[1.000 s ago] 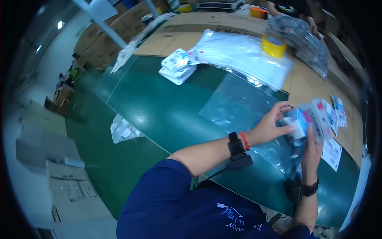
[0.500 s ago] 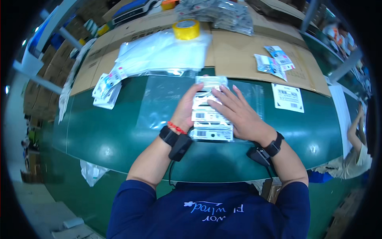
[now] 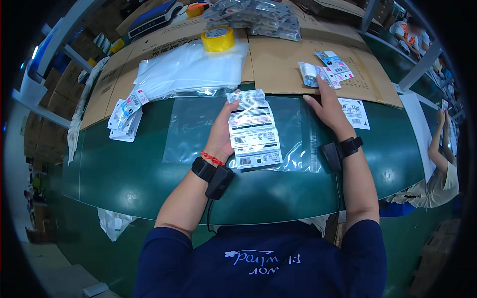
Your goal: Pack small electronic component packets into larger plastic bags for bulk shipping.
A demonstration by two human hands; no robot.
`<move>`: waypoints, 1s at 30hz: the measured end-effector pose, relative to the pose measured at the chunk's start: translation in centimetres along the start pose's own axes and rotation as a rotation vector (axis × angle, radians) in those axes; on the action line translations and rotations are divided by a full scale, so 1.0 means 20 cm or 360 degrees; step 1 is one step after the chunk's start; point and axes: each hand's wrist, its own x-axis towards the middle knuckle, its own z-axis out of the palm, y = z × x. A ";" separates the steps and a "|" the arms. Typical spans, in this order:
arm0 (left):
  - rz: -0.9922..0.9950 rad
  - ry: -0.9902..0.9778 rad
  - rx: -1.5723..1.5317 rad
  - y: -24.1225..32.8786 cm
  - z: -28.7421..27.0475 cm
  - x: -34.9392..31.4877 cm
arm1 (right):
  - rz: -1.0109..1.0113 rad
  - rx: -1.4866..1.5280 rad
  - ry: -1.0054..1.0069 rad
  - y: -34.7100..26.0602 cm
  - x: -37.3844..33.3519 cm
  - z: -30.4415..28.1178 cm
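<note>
My left hand is closed along the left edge of an overlapping row of flat packages, white backs with printed text and barcodes facing up. The row lies over a clear plastic bag spread on the green table. Stretched toward the far right, my right hand has its thumb and fingers apart. Its fingertips reach the lower edge of a small blue-and-white package on the cardboard; whether they touch it I cannot tell. A second such package lies partly beside and behind it.
Clear bags are stacked at the back under a roll of yellow tape. Several small packages lie at the left. A printed white sheet lies at the right. Grey packages are heaped at the back. Another person sits at far right.
My right hand has left the row of packages and moved right and away, up to the packages on the cardboard. My left hand still holds the row, which now tilts slightly.
</note>
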 end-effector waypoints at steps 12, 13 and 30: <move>-0.0016 -0.0056 -0.0018 0.01 -0.03 0.01 | 0.0342 -0.0187 0.0172 -0.13 0.16 0.00; -0.0046 -0.0059 -0.0043 0.01 -0.04 0.01 | 0.0345 -0.0186 0.0177 -0.14 0.19 0.00; 0.0142 -0.0132 -0.0024 0.05 -0.01 0.01 | -0.1148 0.0111 0.0243 -0.58 -0.20 -0.15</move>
